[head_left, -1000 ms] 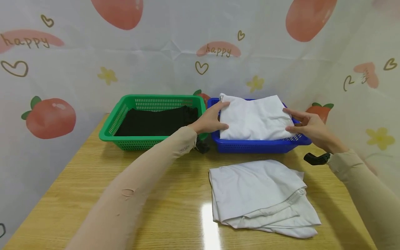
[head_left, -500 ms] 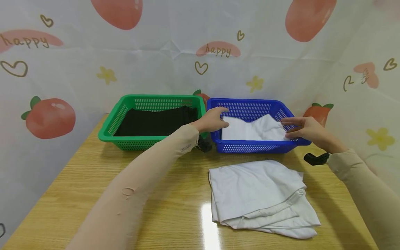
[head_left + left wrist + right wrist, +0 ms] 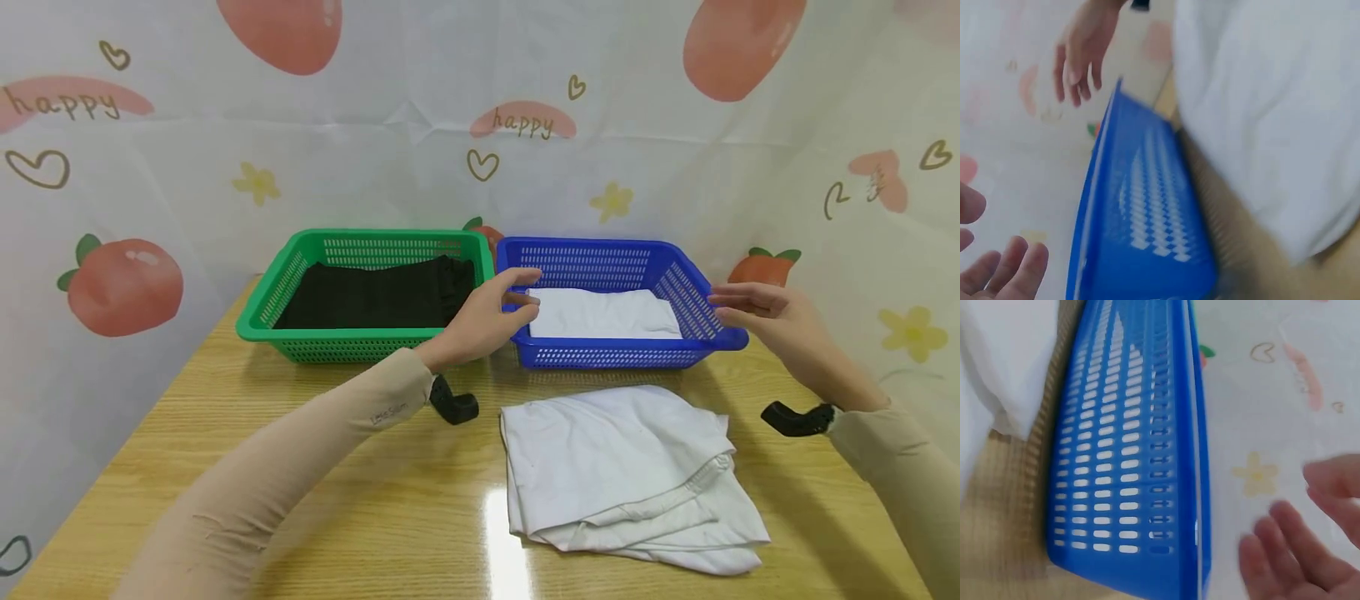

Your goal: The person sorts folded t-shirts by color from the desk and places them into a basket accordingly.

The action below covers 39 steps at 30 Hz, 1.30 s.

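A folded white cloth garment (image 3: 600, 315) lies flat inside the blue plastic basket (image 3: 607, 357). My left hand (image 3: 483, 321) hovers over that basket's left end, fingers relaxed and holding nothing. At the opposite end my right hand (image 3: 787, 329) is just outside the rim, its fingers loosely bent around nothing. In front of the basket, a second white garment (image 3: 622, 467) lies loosely folded on the table, a seamed band showing along its right side. The left wrist view has the basket's perforated wall (image 3: 1154, 206) below the fingers; the right wrist view shows its slotted side (image 3: 1116, 462).
A green plastic basket (image 3: 360, 335) with folded black cloth (image 3: 367, 296) stands to the left of the blue one. Behind both hangs a white printed curtain (image 3: 405, 183). Wooden tabletop (image 3: 390, 500) extends toward me, with a glare spot near the white garment.
Both hands have let go of the white garment, which dropped and settled flat in the blue basket. The left hand has drawn back leftward, the right hand outward to the right.
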Available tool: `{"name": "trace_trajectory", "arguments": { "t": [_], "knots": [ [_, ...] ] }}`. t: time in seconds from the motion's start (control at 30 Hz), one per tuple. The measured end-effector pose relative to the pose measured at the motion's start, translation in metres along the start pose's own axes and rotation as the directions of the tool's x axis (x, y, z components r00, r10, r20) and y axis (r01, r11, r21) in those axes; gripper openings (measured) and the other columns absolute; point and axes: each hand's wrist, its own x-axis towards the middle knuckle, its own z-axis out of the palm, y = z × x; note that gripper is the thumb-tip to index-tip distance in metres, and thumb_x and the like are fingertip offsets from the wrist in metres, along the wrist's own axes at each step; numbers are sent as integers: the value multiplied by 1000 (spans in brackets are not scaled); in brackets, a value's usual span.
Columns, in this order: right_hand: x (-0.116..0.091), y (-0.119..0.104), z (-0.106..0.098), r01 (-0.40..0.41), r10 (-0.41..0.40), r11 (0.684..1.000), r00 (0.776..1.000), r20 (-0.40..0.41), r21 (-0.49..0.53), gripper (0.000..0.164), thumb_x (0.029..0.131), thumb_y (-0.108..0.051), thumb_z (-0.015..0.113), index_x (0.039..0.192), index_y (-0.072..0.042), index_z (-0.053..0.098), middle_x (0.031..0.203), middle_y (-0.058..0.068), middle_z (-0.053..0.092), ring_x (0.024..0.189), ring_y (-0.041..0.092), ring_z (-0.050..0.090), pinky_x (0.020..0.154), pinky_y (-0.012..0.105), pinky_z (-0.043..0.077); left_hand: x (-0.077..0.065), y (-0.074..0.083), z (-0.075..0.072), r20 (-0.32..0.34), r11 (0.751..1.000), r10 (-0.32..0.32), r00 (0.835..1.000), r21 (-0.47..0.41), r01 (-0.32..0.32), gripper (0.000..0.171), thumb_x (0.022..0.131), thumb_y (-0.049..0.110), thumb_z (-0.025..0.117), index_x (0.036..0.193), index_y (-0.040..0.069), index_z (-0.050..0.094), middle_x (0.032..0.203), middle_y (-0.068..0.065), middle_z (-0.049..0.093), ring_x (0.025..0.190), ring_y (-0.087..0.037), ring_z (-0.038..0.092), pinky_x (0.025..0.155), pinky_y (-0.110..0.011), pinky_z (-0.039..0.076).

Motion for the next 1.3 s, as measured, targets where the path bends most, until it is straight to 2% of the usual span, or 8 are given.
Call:
{"name": "trace_trajectory", "arguments": {
  "t": [0.17,0.3,0.43,0.57,0.8,0.9,1.07,1.3],
  "knots": [
    [-26,-7,-2,8,-15,999,991,137,47,36,101,-12,58,135,-1,56,123,10,65,103,18,66,85,21,50,-36,2,10,41,991,80,996,-113,-74,40,100,11,58,139,12,52,137,1,53,99,-13,64,76,-32,54],
    [-42,-13,-1,-73,77,997,972,223,-27,36,102,-25,58,136,-14,58,123,7,65,107,22,64,87,21,49,-58,-2,17,86,980,97,992,-184,-80,36,99,7,59,135,7,55,131,-2,57,93,-22,65,76,-36,56],
    [-55,-13,0,-115,154,984,936,316,-136,32,102,-34,57,132,-26,62,119,-4,68,108,20,63,86,23,47,-78,-6,20,138,975,20,990,-224,12,37,98,3,59,135,4,54,127,-8,58,97,-29,63,75,-40,57],
    [-59,-7,1,-97,121,992,903,411,-80,30,104,-24,54,131,-13,62,117,8,68,104,25,64,85,27,50,-93,-12,21,186,964,-119,975,-214,158,40,98,6,58,138,4,51,129,-14,56,103,-29,62,77,-43,56],
    [-64,10,5,-88,25,991,861,507,100,42,104,-8,49,146,0,44,122,24,61,105,25,63,84,33,53,-109,-23,28,242,913,-301,922,-208,352,53,97,10,61,145,3,42,134,-24,49,110,-31,60,79,-41,56],
    [-67,17,3,-88,22,992,839,543,94,48,105,-8,47,151,0,35,130,25,55,112,18,60,86,33,53,-113,-21,30,226,911,-324,919,-190,367,53,97,9,61,146,5,43,135,-25,48,114,-34,58,79,-41,56],
    [-74,26,5,-217,127,971,818,561,97,51,107,-13,43,155,-4,28,139,24,47,115,21,58,90,36,51,-117,-20,33,231,903,-350,908,-174,393,51,97,9,61,145,6,45,133,-26,49,106,-33,61,78,-40,55],
    [-81,29,21,-348,174,920,776,606,181,56,109,-17,39,159,-13,15,142,26,35,108,25,57,89,46,51,-117,-13,45,278,868,-347,896,-266,419,58,93,6,64,147,5,44,120,-24,55,97,-27,62,79,-40,56]
  ]
}}
